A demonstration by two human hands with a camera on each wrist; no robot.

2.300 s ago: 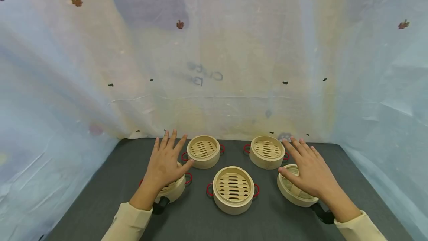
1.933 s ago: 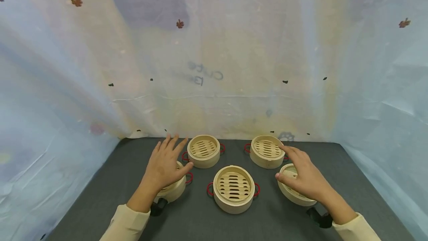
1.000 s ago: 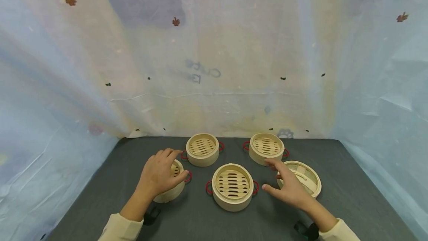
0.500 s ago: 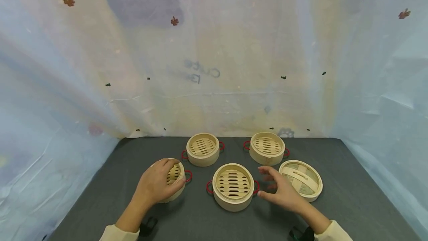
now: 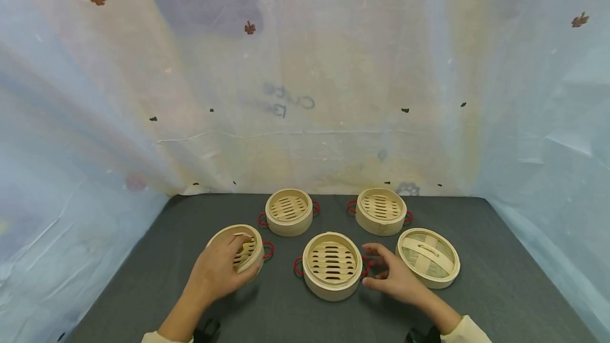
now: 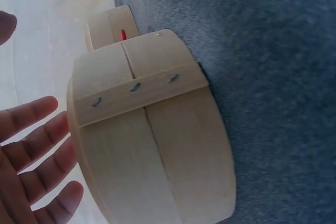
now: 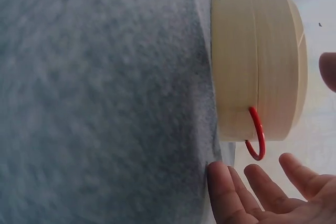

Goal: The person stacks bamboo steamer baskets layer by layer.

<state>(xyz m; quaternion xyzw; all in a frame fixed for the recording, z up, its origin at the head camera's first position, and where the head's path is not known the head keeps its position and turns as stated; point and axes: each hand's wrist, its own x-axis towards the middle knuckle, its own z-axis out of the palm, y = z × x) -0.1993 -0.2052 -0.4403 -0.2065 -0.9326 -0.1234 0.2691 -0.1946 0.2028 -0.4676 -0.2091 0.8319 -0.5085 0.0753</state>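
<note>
My left hand [image 5: 216, 269] reaches over the near-left bamboo steamer basket [image 5: 245, 256], covering part of its slatted inside. In the left wrist view its fingers [image 6: 39, 129] spread along the rim of that steamer basket [image 6: 157, 145], with the thumb held apart. My right hand [image 5: 393, 277] is beside the front-middle steamer basket [image 5: 332, 292], fingertips close to its right red handle [image 5: 366, 266]. The right wrist view shows loosely extended fingers [image 7: 262, 187] just short of the red handle [image 7: 258, 137], holding nothing.
Two more slatted steamer baskets, back left [image 5: 290, 229] and back right [image 5: 379, 226], also have red handles. A bamboo steamer with a woven lid [image 5: 431, 274] sits right of my right hand. The dark grey tabletop [image 5: 295, 322] ends at a pale curtain [image 5: 333, 136].
My right hand has moved left and down from above the lidded steamer to the front-middle basket's handle. My left hand has lowered toward the left basket, its fingers drawing in.
</note>
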